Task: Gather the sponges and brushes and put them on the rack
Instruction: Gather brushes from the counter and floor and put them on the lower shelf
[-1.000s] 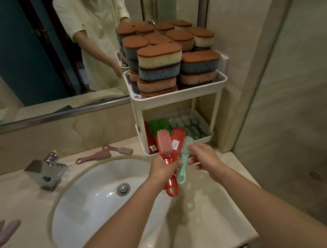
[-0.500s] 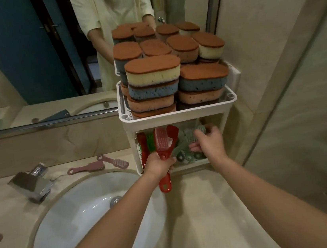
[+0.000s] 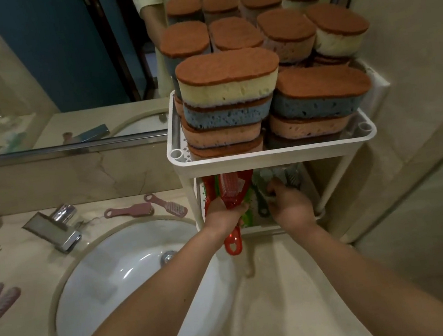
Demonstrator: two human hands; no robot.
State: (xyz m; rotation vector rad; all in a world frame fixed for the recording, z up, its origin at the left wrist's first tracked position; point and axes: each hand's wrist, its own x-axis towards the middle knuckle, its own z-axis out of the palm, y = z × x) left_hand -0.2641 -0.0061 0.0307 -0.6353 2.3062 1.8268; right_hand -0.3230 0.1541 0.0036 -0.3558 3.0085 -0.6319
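Head view: a white two-tier rack (image 3: 269,153) stands on the table (image 3: 287,294) at the far right, against the wall and just right of the sink (image 3: 122,282). Its top tier is packed with sponges (image 3: 228,82) in stacks, each brown on top with yellow, blue or pink foam under it.

The left hand (image 3: 224,216) is at the front of the lower tier, its fingers wrapped round two red brushes (image 3: 232,194). Their heads point up and away under the top tier, and a red handle end hangs out below the hand over the rim of the sink.

The right hand (image 3: 291,206) is just beside it to the right, reaching into the same lower tier. Its fingers (image 3: 273,187) are curled among pale brushes (image 3: 280,173) that lie there, but I cannot tell whether they hold one. Green brushes (image 3: 247,216) lie in the tier between the two hands.

Two pink brushes (image 3: 135,210) lie on the table left of the rack, behind the sink and near the tap (image 3: 56,227). Two more lie at the left edge of the table, well apart from the rack. The mirror (image 3: 32,66) runs along the far wall
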